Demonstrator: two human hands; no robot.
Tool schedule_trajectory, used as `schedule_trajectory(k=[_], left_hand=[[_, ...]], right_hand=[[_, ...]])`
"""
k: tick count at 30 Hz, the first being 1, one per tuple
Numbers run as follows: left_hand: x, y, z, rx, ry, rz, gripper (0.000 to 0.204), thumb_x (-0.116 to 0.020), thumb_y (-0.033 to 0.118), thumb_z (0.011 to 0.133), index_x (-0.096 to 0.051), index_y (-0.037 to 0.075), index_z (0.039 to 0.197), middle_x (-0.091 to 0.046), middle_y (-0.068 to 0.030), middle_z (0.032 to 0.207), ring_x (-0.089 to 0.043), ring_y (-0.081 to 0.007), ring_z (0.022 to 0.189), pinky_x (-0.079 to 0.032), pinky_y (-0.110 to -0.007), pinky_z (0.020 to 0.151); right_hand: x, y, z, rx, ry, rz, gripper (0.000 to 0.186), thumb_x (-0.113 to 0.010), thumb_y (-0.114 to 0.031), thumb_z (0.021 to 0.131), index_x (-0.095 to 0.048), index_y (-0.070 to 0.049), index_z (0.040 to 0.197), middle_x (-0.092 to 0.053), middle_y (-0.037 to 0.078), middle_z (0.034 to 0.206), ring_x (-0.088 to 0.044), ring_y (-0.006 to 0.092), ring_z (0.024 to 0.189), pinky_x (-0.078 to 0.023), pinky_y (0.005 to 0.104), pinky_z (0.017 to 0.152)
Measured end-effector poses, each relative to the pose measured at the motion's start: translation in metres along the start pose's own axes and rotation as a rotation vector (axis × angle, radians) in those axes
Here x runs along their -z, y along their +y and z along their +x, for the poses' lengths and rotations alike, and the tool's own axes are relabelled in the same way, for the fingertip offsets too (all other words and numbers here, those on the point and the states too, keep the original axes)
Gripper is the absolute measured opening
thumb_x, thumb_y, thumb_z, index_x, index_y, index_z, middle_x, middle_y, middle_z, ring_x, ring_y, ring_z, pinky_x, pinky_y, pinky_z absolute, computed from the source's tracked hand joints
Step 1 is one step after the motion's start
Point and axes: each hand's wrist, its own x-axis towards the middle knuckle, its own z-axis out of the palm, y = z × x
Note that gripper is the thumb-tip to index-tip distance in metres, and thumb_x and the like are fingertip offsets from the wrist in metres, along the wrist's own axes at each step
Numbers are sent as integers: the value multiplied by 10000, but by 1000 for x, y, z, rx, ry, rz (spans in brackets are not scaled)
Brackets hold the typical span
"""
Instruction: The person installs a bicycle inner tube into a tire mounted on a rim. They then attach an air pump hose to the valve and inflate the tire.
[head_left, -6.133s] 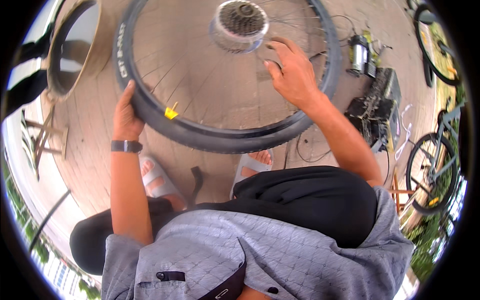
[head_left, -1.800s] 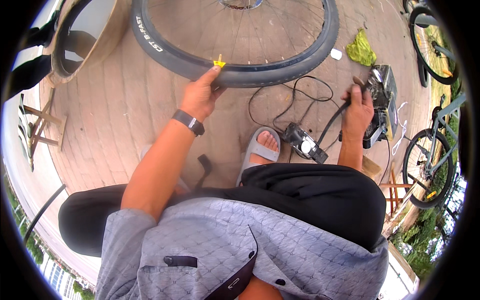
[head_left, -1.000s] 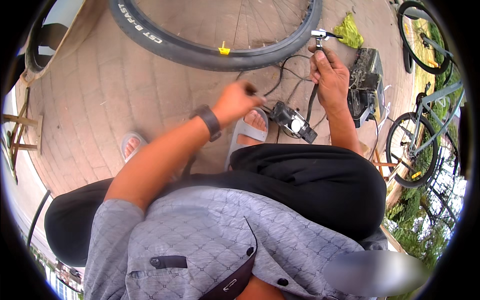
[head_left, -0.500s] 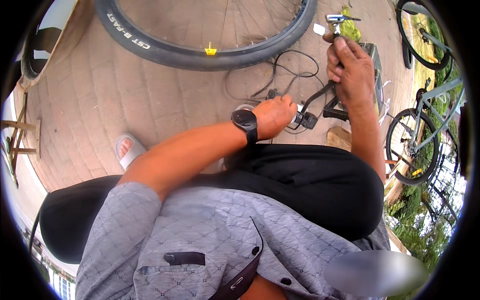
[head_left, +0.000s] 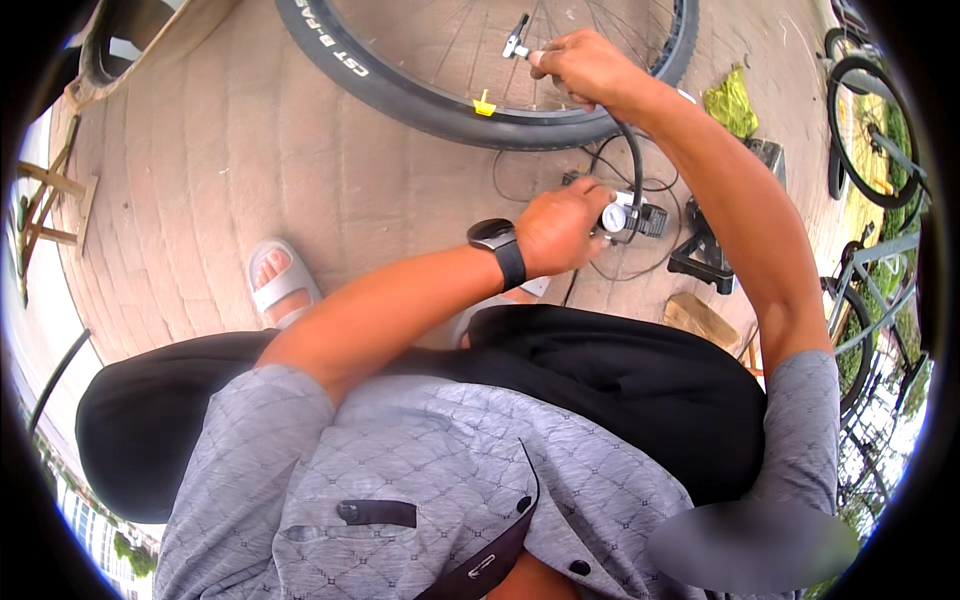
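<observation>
My left hand (head_left: 565,228), with a black watch at the wrist, is closed around one end of a small air pump (head_left: 652,222) that has a round white gauge. A black hose (head_left: 637,165) rises from the pump to my right hand (head_left: 590,70). Between the fingers of that hand is the hose's end, tipped with a silver valve chuck (head_left: 515,45) whose dark lever stands up. The chuck is over the spokes of a bicycle wheel (head_left: 420,115), apart from its rim. A yellow tag (head_left: 485,105) sits at the rim's inner edge.
Thin black cable (head_left: 672,186) loops on the brick paving around the pump. To the right are a black metal stand (head_left: 703,265), a wooden block (head_left: 702,318) and a crumpled yellow-green bag (head_left: 733,103). Parked bicycles (head_left: 872,135) line the far right. My sandalled foot (head_left: 280,280) is at left.
My right hand has swung left with the hose end, from beside the yellow-green bag to over the wheel. The chuck's lever has turned upward. My left hand stays on the pump; the view has shifted.
</observation>
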Motion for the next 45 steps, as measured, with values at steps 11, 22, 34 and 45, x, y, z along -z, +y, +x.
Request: schedule_trajectory(k=[11,22,34,45], left_hand=[[75,-75,-23,766,560,-1070,371,-798,154,907,-605,35,1200,-672,-42,1106,-659,-190,1034,-544,-391,946],[84,-101,-15,706,516,-1358,259,-742,34,925,-642,62,1163,-703,-42,1098,-667,-187,1070,-523,-423,1035],[82,-98,-12,767,570,-1305,249,-743,49,933,-651,43,1164,-717,-70,1114,-684,-211,1081,-556,-413,992],[83,-96,-10,799,576,-1300,262,-762,57,924,-657,35,1164,-717,-80,1130,-685,-220,1075,-555,-419,991]], right_hand=[[-36,4,24,-66,-122,-17,375,-649,-286,985,-745,75,960,-490,34,599,-405,131,435,-330,334,389],[-34,15,32,-133,-192,-73,354,-658,-301,983,-745,41,959,-530,45,676,-452,139,491,-338,341,402],[-27,12,33,-46,-201,-339,346,-641,-320,983,-737,11,1013,-697,128,823,-635,237,654,-515,392,596],[-38,27,41,480,47,-615,721,-693,-170,886,-411,-51,1539,-707,264,1011,-666,447,958,-523,497,863]])
